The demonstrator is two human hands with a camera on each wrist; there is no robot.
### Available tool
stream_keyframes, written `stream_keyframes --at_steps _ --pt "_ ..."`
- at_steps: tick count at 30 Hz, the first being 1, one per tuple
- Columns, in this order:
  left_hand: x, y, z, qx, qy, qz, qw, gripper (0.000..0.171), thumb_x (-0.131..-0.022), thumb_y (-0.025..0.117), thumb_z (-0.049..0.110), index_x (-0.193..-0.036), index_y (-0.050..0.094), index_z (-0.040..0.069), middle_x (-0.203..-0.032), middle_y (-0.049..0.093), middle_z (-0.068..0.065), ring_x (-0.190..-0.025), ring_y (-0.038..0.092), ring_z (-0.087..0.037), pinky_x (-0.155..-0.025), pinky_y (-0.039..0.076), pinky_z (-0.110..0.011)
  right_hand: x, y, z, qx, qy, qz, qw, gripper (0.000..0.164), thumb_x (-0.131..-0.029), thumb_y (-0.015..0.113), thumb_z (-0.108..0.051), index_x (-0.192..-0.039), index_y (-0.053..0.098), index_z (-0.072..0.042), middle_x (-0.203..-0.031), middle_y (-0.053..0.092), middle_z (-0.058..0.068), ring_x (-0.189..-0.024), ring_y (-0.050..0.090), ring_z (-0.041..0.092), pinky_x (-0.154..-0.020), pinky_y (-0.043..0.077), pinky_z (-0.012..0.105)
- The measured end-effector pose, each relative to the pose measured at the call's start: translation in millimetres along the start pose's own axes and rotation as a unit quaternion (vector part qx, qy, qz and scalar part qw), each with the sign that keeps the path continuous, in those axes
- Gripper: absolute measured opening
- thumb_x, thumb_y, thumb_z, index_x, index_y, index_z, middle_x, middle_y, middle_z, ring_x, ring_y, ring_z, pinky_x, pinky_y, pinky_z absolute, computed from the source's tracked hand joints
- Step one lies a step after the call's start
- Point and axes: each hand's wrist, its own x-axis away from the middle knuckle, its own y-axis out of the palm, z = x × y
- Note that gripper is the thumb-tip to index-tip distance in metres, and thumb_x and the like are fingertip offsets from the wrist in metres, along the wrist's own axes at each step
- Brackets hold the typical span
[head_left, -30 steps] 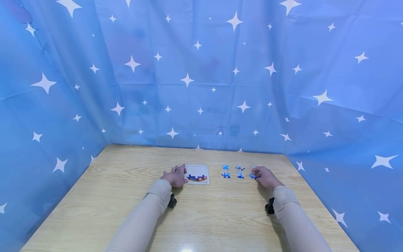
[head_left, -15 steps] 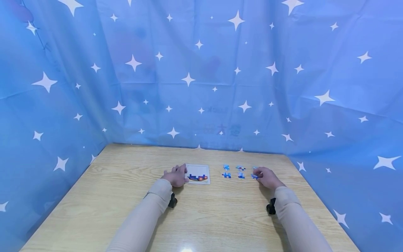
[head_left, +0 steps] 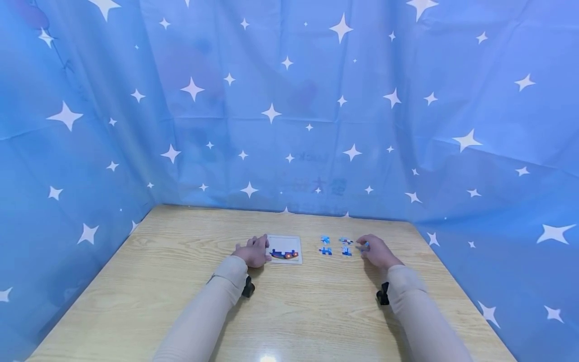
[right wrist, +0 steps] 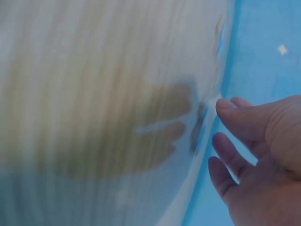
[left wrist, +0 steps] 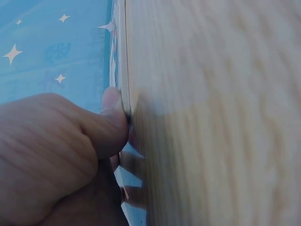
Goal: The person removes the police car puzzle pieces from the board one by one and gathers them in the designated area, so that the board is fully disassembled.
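Observation:
A white-framed jigsaw puzzle board (head_left: 300,246) lies on the table, its bottom row filled with dark blue and orange pieces. My left hand (head_left: 255,253) holds the board's left edge, index finger and thumb spread along it; the left wrist view shows the thumb (left wrist: 113,127) right at the edge. My right hand (head_left: 379,252) is right of the loose pieces, thumb and index finger pinching a small light-blue puzzle piece (head_left: 367,245). From the right wrist, thumb and index tips (right wrist: 226,104) meet while the other fingers stay loosely spread; the piece is mostly hidden there.
Loose blue puzzle pieces lie in two short rows between board and right hand: upper left (head_left: 325,240), upper right (head_left: 346,241), lower left (head_left: 325,251), lower right (head_left: 346,251). A blue star-patterned curtain (head_left: 289,115) borders the wooden table (head_left: 289,311).
My right hand has moved slightly left and up from the rightmost loose pieces, and the lower one no longer shows in its spot. The left hand and the board stay put.

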Motion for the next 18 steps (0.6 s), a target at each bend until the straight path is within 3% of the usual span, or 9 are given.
stream_keyframes --at_steps 8,18 --pt "-0.1 0.2 1.7 0.004 0.004 -0.001 1.0 0.03 -0.105 0.056 0.032 -0.129 0.045 0.019 -0.166 0.021 -0.013 -0.155 0.008 -0.034 -0.114 -0.002 -0.073 -21.8 20.4 -47.1 -0.025 -0.031 -0.015 0.999 0.031 -0.1 0.059 0.003 -0.131 0.06 0.005 -0.127 0.059 0.021 -0.113 0.057 0.037 -0.092 0.05 0.051" --pt "-2.9 1.4 -0.8 0.009 -0.001 0.008 0.9999 0.033 -0.103 0.059 0.034 -0.13 0.046 0.019 -0.167 0.02 -0.012 -0.155 0.009 -0.032 -0.114 0.0 -0.073 -38.4 43.6 -100.8 -0.053 -0.035 -0.037 0.997 0.033 -0.1 0.06 0.002 -0.132 0.06 0.003 -0.129 0.06 0.019 -0.113 0.057 0.032 -0.092 0.051 0.046"
